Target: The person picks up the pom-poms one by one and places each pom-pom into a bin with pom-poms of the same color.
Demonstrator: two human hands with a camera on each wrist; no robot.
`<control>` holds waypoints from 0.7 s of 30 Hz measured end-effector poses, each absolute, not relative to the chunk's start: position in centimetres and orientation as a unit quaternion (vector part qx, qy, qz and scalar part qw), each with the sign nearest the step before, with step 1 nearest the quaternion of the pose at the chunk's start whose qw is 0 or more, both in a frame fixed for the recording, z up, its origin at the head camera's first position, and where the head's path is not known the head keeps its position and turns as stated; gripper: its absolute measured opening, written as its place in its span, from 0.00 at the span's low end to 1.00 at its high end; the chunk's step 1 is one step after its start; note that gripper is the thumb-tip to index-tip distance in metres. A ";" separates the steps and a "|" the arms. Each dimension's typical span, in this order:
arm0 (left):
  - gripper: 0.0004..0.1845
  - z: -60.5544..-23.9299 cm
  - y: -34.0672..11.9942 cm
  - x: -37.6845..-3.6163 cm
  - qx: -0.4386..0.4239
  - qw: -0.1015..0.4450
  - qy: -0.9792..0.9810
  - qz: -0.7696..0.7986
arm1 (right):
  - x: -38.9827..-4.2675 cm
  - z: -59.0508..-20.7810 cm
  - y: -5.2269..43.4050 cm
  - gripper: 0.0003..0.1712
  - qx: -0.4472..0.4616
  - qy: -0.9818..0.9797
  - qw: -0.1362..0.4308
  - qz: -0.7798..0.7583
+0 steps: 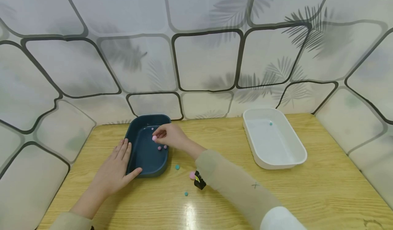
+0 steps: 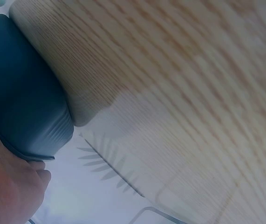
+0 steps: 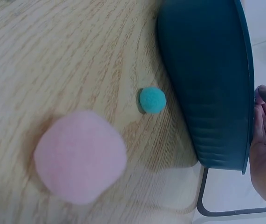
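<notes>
A dark blue tray (image 1: 147,171) stands on the left of the table, with several small pink pom-poms (image 1: 159,148) inside. My right hand (image 1: 172,135) is over the tray and pinches a pink pom-pom (image 1: 154,138) between thumb and fingers. With fingers straight, my left hand (image 1: 115,168) rests against the tray's left side, its thumb at the near rim. In the right wrist view, a large pink pom-pom (image 3: 80,157) and a teal pom-pom (image 3: 152,100) lie on the table beside the tray (image 3: 216,93).
A white tray (image 1: 277,165) stands on the right with one small teal pom-pom (image 1: 271,124) in it. Another teal pom-pom (image 1: 186,194) lies near the front of the wooden table (image 1: 221,134). A patterned wall (image 1: 205,59) rises behind.
</notes>
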State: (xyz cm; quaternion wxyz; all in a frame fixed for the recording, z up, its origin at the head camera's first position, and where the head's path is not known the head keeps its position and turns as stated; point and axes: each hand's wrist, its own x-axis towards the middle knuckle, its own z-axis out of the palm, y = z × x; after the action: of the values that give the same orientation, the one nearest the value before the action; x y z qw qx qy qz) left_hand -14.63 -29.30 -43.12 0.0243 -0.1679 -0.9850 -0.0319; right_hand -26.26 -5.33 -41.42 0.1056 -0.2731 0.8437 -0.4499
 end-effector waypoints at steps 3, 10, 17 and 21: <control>0.55 -43.1 -29.3 -14.6 -0.168 0.026 -0.985 -0.031 | -26.2 -41.5 -5.5 0.13 -0.270 0.843 0.099 -0.454; 0.55 -43.0 -29.3 -14.6 -0.169 0.029 -0.985 -0.032 | -26.3 -41.7 -5.6 0.13 -0.264 0.836 0.100 -0.471; 0.56 -43.2 -29.5 -14.6 -0.172 0.032 -0.984 -0.033 | -26.2 -41.7 -5.3 0.12 -0.247 0.822 0.106 -0.502; 0.56 -43.3 -29.6 -14.6 -0.173 0.034 -0.984 -0.034 | -26.4 -41.7 -4.8 0.12 -0.239 0.813 0.108 -0.519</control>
State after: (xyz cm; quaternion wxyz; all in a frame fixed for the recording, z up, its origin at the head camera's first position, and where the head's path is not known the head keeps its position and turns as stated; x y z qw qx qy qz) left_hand -14.64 -29.57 -43.35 0.0341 -0.1726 -0.9838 -0.0342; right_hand -26.36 -4.84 -41.69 0.1079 -0.2390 0.8134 -0.5192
